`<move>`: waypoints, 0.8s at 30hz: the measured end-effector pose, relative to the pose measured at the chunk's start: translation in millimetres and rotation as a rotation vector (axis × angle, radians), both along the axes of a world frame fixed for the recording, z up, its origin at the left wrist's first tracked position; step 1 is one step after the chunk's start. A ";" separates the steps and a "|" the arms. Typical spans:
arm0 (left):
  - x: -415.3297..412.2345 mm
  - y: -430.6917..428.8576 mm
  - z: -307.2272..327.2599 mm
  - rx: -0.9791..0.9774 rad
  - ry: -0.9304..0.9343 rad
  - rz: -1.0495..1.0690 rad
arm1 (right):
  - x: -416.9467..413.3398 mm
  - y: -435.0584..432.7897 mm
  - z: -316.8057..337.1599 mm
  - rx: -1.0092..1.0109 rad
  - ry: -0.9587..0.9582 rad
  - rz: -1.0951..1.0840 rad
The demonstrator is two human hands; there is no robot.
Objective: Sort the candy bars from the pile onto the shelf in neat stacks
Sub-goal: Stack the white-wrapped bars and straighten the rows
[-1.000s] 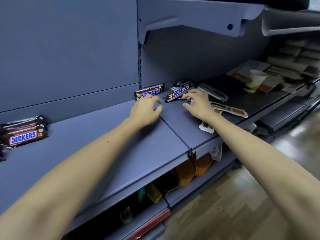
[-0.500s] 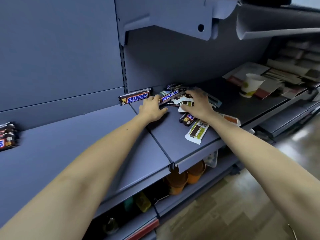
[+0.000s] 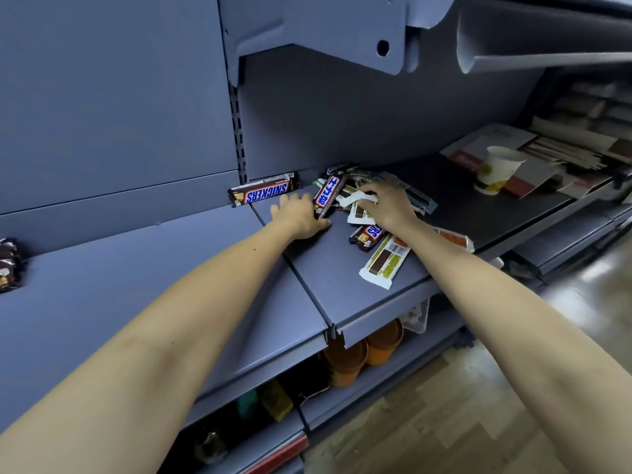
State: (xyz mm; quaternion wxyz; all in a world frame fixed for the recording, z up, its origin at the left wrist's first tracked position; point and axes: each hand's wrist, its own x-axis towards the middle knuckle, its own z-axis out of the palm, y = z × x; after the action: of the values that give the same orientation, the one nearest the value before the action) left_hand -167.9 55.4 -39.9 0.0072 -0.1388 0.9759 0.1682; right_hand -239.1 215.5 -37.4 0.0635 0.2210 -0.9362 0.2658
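Observation:
A loose pile of candy bars lies at the back of the grey shelf. My left hand rests palm down beside the pile, thumb and forefinger closed around the near end of a brown Snickers bar that leans on the pile. My right hand is on top of the pile, fingers curled around a white-wrapped bar. Nearer the front lie another Snickers bar and a white and green bar. One Snickers bar leans against the back wall. A Snickers stack sits far left.
A paper cup stands on booklets at the right of the shelf. An upper shelf bracket overhangs the pile. Orange pots sit on the lower shelf. An orange and white bar lies by my right forearm.
My right hand reached deeper into the pile and closed on a white bar; two bars slid toward the front edge. My left hand shifted right onto the brown Snickers bar.

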 end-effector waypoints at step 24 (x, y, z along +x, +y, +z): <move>78.0 -70.7 5.9 0.408 0.557 0.298 | 62.0 -81.0 35.5 -0.174 0.415 0.126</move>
State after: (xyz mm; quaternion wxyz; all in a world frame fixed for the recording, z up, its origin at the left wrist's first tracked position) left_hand -90.0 -15.3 -34.0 -0.2554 -0.2242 0.8559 0.3897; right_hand -177.2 134.4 -2.0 0.2569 0.3228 -0.8609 0.2978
